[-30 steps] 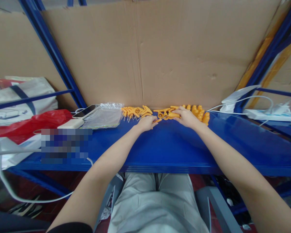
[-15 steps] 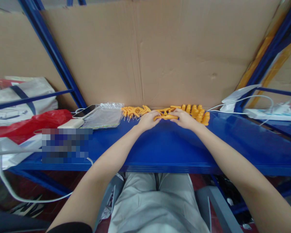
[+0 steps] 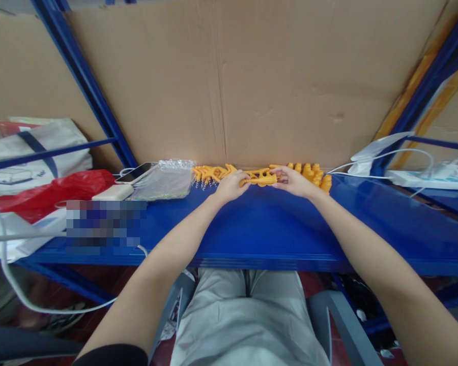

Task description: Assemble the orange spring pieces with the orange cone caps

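Note:
My left hand (image 3: 231, 187) is closed, its fingertips pinching the left end of a yellow plastic corkscrew piece (image 3: 266, 179) just above the blue tabletop. At the piece's right end is my right hand (image 3: 295, 183), thumb and fingers curled round it. The fingers partly hide both ends. Beside my left hand lies a row of yellow corkscrew handles (image 3: 206, 174) with metal spirals pointing toward me. Several yellow cylinder-shaped parts (image 3: 313, 174) stand grouped behind and right of my right hand. More yellow frame-like parts (image 3: 257, 173) lie behind the held piece.
A cardboard sheet (image 3: 229, 86) rises along the back of the blue table (image 3: 267, 229). Left of the handles lie a plastic-wrapped packet (image 3: 164, 183), a phone (image 3: 137, 173), a white box (image 3: 114, 192) and a red bag (image 3: 72, 185). White cables and a power strip (image 3: 423, 179) lie at right.
The yellow piece between my hands has been turned, so its thicker cylindrical part now shows. My right hand has shifted slightly right and its fingers have changed position.

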Demonstrator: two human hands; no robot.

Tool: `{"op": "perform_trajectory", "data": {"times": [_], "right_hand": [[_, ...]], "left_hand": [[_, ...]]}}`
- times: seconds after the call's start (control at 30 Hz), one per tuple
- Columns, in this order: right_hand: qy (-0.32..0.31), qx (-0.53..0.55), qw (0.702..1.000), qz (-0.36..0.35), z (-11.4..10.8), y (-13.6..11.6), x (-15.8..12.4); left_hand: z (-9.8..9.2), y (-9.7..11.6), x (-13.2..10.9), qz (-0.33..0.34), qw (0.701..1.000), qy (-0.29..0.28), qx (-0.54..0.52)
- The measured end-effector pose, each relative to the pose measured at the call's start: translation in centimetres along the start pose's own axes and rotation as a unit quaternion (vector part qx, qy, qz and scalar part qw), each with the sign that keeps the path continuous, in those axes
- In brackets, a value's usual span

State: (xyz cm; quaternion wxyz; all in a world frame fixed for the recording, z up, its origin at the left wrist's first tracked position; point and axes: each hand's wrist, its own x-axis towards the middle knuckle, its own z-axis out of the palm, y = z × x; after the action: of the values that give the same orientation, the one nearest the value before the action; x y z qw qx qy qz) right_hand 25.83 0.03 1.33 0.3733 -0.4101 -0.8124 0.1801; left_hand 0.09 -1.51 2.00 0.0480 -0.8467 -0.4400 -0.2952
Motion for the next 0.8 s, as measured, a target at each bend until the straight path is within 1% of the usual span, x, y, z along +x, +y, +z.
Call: {"op": "perform_trajectory", "data": {"times": [0.1,0.2,0.37,0.47,0.53,0.67,0.8], "right_hand": [[-0.026,0.069,0.996,0.046,-0.4,-0.2,-0.1],[-0.044,0.122,0.987,0.096,-0.6,-1.0,-0.4],[-0.022,0.188,0.972,0.139,0.1,-2.1,-0.6],[-0.01,0.192,0.968,0.159,0.5,-2.2,-0.5],[-0.012,0.179,0.969,0.168,0.5,-2.2,-0.4],[-0.043,0.165,0.97,0.172,0.1,-2.0,-0.6],[-0.073,0.166,0.971,0.153,-0.2,-1.3,-0.7]], "left_hand": [[0.0,-0.1,0.0,0.01,1.0,0.01,0.0],[0.1,-0.2,0.0,0.026,0.999,0.027,0.0],[0.4,-0.7,0.1,0.047,0.998,0.047,0.0],[0.6,-0.9,0.1,0.057,0.997,0.054,0.001],[0.7,-0.9,0.1,0.06,0.997,0.053,0.003],[0.7,-0.9,0.1,0.055,0.997,0.045,0.008],[0.7,-1.1,0.1,0.054,0.998,0.043,0.003]]}}
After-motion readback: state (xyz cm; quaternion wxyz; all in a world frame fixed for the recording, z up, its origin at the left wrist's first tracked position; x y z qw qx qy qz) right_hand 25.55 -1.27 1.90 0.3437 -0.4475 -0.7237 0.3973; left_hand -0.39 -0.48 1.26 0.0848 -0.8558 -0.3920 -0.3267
